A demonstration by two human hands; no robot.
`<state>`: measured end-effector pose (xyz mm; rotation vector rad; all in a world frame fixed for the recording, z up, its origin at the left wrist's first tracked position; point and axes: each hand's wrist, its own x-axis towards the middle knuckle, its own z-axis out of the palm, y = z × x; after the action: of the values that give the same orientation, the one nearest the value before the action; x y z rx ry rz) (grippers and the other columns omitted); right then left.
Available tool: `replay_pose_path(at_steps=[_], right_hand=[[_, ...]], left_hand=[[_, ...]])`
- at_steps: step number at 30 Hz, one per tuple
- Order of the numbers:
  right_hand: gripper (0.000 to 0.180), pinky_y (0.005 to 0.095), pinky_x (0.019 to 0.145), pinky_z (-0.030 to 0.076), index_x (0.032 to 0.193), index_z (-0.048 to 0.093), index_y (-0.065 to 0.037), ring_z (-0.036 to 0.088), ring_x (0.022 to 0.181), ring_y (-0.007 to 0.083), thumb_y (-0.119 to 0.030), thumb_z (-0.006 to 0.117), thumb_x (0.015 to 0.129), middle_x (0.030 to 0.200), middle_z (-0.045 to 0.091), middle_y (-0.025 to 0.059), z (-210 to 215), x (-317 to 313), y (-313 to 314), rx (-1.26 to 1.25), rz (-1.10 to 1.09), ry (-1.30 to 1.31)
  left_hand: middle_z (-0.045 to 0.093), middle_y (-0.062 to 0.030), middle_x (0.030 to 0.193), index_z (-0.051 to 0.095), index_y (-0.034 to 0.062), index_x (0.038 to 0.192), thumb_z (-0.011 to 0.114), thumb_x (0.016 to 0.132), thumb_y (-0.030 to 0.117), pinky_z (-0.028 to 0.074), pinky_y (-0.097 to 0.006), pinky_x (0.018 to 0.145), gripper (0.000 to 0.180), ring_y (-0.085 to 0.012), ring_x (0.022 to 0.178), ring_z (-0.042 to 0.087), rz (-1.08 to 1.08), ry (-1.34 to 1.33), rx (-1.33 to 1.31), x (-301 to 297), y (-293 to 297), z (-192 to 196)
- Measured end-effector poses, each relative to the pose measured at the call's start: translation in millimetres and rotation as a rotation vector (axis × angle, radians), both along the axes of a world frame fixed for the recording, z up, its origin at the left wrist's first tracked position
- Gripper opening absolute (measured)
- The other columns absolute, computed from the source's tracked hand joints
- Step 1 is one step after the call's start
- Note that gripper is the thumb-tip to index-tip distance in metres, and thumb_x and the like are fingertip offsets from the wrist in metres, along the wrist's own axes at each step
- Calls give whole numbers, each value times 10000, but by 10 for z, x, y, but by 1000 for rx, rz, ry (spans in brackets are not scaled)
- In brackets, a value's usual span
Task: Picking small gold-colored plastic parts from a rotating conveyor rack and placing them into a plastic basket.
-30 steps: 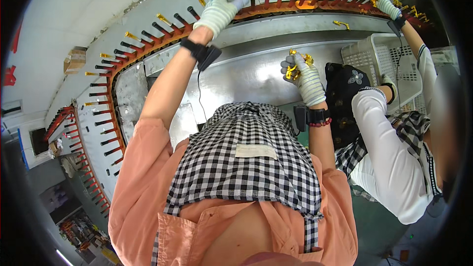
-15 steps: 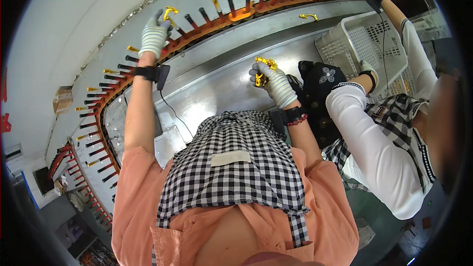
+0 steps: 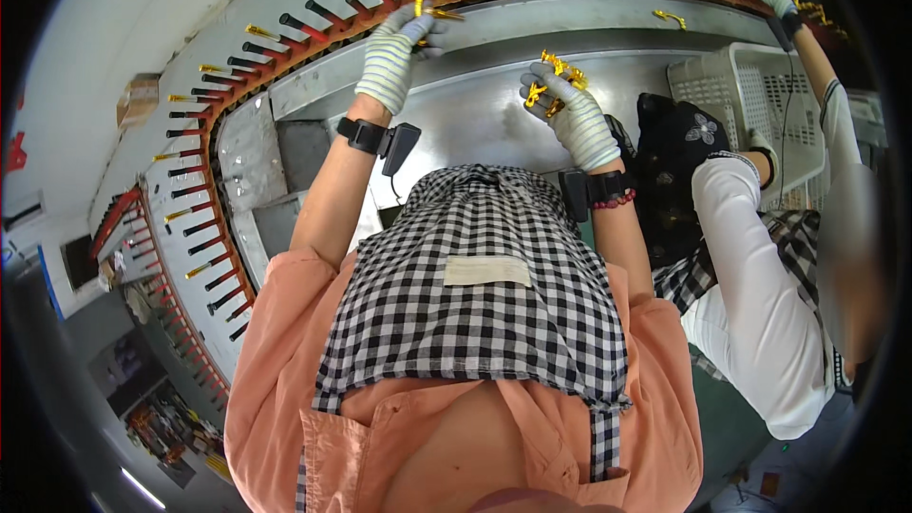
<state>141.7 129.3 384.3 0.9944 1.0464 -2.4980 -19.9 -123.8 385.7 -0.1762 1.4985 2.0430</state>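
Left hand grips a gold fitting; right hand (1 red bracelet) clutches more gold pieces.

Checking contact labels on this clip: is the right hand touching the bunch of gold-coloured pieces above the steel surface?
Touching. The head view shows the gloved right hand curled around the gold-coloured pieces, parts of them jutting out.

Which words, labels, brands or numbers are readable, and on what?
No text is readable.
Cream rectangular patch on the black-and-white checked cloth apron: any marking too faint.
Brown cardboard box, at left: too blurred.
Gold-coloured metal pieces in the gloved right hand: too small.
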Motion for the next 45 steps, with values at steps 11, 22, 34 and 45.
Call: replay_pose_path(at_steps=[11, 22, 34, 45], right_hand=[[351, 283, 788, 541, 1223, 677, -23, 672, 882, 140, -87, 746, 885, 1012, 720, 28, -543, -319, -528, 332, 130, 84], [344, 322, 917, 542, 1224, 647, -46, 663, 964, 164, -228, 754, 952, 1076, 705, 35, -427, 190, -450, -94, 64, -46], [398, 454, 1045, 526, 1299, 620, -9, 658, 1177, 287, -150, 637, 928, 1295, 669, 146, -1025, 300, -299, -452, -123, 67], [714, 547, 1191, 395, 1482, 461, 35, 514, 1382, 383, -137, 620, 808, 1497, 508, 234, -256, -104, -425, -460, 69, 296]], left_hand=[[714, -140, 1096, 579, -12, 1344, 619, 1019, 175, 598, -345, 807, 378, -213, 896, 704, -160, -311, 265, 449, 221, -240], [752, -174, 1015, 538, 17, 1461, 648, 1012, 271, 594, -345, 749, 527, -208, 884, 734, -620, 438, -588, 957, 523, -526], [757, -190, 1035, 700, 46, 1162, 706, 915, 262, 596, -396, 828, 328, -346, 964, 741, -721, 675, -1129, 476, 853, -951], [757, -153, 1025, 758, 119, 1054, 614, 904, 162, 601, -437, 776, 212, -322, 959, 743, -915, 840, -1217, 437, 324, -2021]])
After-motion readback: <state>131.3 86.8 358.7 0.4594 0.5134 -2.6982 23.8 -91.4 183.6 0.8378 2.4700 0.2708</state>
